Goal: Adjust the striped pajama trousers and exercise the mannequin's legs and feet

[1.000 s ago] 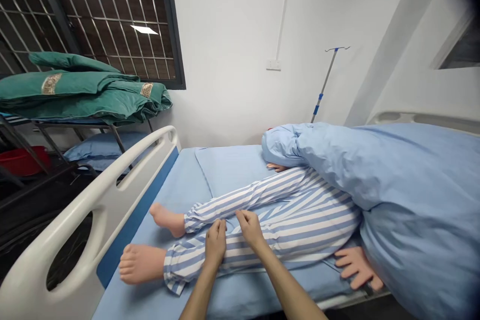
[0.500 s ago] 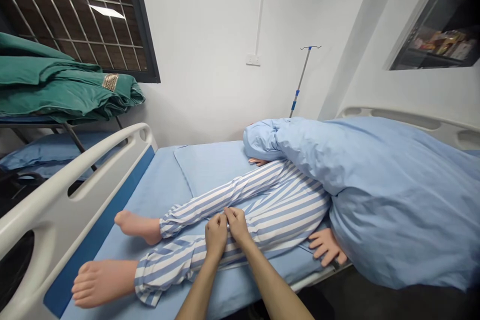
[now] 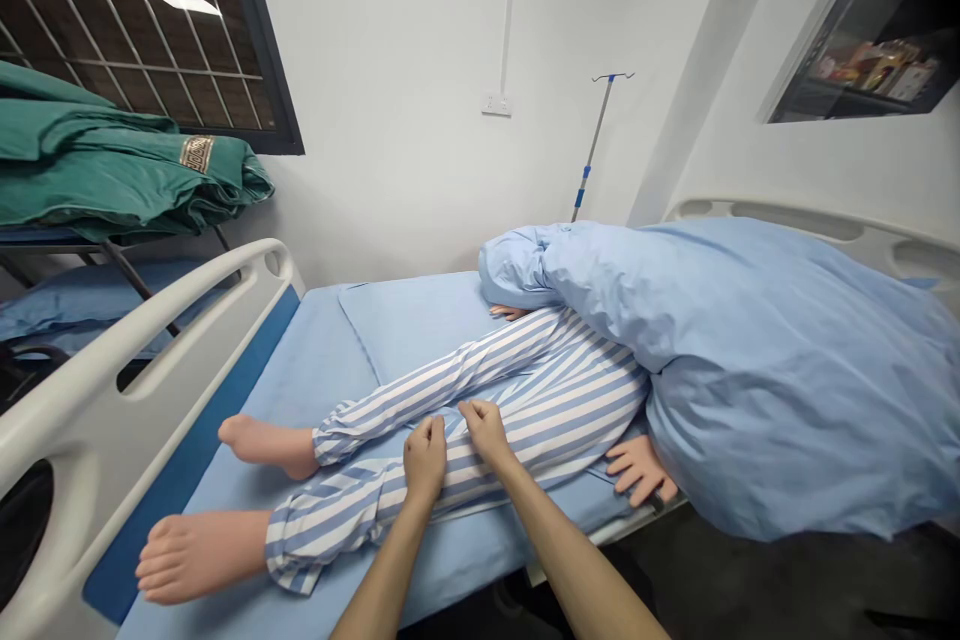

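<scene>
A manikin in blue-and-white striped trousers (image 3: 585,400) lies on the bed, its upper body hidden beneath a light blue quilt (image 3: 780,350). My left hand (image 3: 424,460) is closed over the near trouser leg, thumb against curled fingers. Just to its right, my right hand (image 3: 486,432) is closed in a similar pinch, with a small gap between the two. Whatever the fingertips hold, if anything, is too small or hidden to make out. The manikin's bare near foot (image 3: 202,555) and far foot (image 3: 270,445) point left. One manikin hand (image 3: 641,470) shows under the quilt's edge.
A white bed end board (image 3: 172,340) stands at the left, another (image 3: 810,220) at the far right. Behind the bed rises an IV pole (image 3: 592,145) near the wall. Folded green bedding (image 3: 112,165) lies on a neighbouring bed, below the barred window (image 3: 150,20).
My two hands have moved apart, from touching at the fingers to a small gap. The view has shifted slightly. The manikin and quilt look otherwise the same.
</scene>
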Motion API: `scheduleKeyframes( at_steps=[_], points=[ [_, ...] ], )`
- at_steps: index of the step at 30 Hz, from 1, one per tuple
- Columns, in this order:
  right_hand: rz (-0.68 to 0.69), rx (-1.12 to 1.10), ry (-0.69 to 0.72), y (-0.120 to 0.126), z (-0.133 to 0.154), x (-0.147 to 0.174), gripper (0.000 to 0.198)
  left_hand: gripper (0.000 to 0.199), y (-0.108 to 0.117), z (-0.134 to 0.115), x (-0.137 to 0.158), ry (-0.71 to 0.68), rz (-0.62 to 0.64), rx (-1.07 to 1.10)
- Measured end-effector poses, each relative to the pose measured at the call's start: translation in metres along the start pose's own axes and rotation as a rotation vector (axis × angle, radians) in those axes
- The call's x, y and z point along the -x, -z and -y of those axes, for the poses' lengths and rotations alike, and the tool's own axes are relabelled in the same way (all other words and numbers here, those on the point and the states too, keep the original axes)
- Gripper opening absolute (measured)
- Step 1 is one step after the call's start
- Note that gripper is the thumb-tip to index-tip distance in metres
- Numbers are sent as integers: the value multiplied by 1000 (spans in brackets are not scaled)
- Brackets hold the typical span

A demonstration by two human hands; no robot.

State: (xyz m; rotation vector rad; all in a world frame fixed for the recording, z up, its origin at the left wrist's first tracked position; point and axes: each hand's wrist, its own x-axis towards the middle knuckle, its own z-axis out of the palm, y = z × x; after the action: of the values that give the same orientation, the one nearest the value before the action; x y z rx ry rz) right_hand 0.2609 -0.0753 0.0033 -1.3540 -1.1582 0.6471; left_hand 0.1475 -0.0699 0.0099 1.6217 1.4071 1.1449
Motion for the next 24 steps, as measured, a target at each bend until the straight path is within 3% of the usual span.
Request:
scheduleKeyframes(
  at_steps=[3, 7, 13, 17, 21, 24],
  points=[
    [0, -31, -10, 0, -3, -3, 41, 37, -3, -13, -3, 46, -10, 144],
    [-8, -94, -28, 1, -4, -6, 40, 37, -23, -31, -3, 8, -48, 230],
    [-61, -186, -105, 7, 1, -6, 37, 32, -49, -25, 4, -54, -36, -92],
    [0, -29, 3, 34, 12, -16, 39, 34, -49, -23, 5, -95, -15, -148],
    [-83, 132, 46, 76, 8, -25, 41, 35, -47, -25, 8, -102, 7, -142],
    [-109, 267, 88, 92, -5, -22, 42, 35, -45, -25, 8, -83, 17, -129]
  ],
)
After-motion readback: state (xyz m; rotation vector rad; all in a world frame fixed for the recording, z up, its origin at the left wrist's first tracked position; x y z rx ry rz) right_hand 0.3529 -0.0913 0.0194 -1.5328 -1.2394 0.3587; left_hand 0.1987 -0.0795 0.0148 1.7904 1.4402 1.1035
